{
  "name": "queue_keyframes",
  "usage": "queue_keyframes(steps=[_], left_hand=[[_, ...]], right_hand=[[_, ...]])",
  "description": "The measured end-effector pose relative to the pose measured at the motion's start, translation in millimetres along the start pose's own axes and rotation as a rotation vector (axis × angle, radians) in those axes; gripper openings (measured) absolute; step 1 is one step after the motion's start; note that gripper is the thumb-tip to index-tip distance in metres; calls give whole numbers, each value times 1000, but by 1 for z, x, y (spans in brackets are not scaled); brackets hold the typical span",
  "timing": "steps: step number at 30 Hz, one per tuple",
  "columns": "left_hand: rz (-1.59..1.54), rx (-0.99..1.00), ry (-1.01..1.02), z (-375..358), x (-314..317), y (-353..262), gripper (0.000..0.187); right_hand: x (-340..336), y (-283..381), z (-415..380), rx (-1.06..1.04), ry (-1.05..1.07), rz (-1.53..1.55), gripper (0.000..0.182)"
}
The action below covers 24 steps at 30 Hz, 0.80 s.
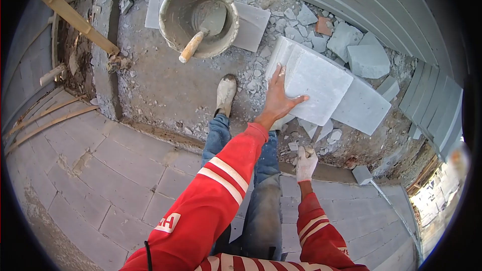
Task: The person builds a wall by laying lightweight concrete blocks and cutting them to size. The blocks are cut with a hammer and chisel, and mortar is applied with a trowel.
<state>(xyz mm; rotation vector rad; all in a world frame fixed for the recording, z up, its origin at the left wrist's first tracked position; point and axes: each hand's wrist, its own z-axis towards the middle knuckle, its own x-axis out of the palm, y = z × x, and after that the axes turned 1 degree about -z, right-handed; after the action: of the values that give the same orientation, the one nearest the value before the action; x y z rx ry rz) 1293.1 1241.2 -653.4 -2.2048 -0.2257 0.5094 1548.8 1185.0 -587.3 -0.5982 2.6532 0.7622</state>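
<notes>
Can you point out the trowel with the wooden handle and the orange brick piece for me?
Trowel with wooden handle [191,47]: head view, on the handle.
Orange brick piece [324,26]: head view, middle.

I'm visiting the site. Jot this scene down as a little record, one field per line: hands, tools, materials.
Left hand: bare, fingers spread on a pale block
Right hand: gloved, curled; grip unclear
Bucket: holds a trowel, wooden handle over the rim
Long-handled tool: beyond the right hand
Rubble: pale broken pieces, one reddish piece
Large slabs: grouped beyond the rubble
Sleeves: red, white stripes
</notes>
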Motion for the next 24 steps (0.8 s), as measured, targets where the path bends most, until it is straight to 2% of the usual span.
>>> queue_keyframes(steps=[5,7,9,10,11,14,16,17,19,20,21,23,24], left_hand=[[-85,60,-37,1,0,1,124],[-30,-18,-55,-4,1,-10,124],[-22,-95,-75,-7,8,-12,126],[-47,-120,-57,-7,9,-12,126],[-66,-189,3,-8,1,-22,126],[-80,-100,-119,3,42,20,134],[-85,-22,-124,4,42,19,134],[-86,-29,-140,3,38,14,134],[-118,-192,8,-3,21,-9,134],[-120,-190,-9,-4,14,-14,134],[-69,-204,18,-5,16,-16,133],[-15,-215,26,-10,18,-20,132],[-51,-196,-58,-14,21,-24,120]], right_hand=[[-2,-25,14,-66,32,43,16],[5,-10,8,-96,44,4,14],[2,-28,22,-154,43,-23,12],[-5,-47,39,-246,12,-110,15],[-5,-42,39,-168,17,-74,16],[-16,-51,52,-158,45,-183,20],[-21,-58,62,-316,-34,-343,26],[-23,-57,63,-322,-19,-350,26],[-24,-37,52,-201,62,-362,26],[-32,-53,66,-336,51,-421,31],[-29,-49,65,-350,62,-418,31],[-20,-26,48,-180,20,-353,35],[-24,-30,54,-168,85,-358,30]])
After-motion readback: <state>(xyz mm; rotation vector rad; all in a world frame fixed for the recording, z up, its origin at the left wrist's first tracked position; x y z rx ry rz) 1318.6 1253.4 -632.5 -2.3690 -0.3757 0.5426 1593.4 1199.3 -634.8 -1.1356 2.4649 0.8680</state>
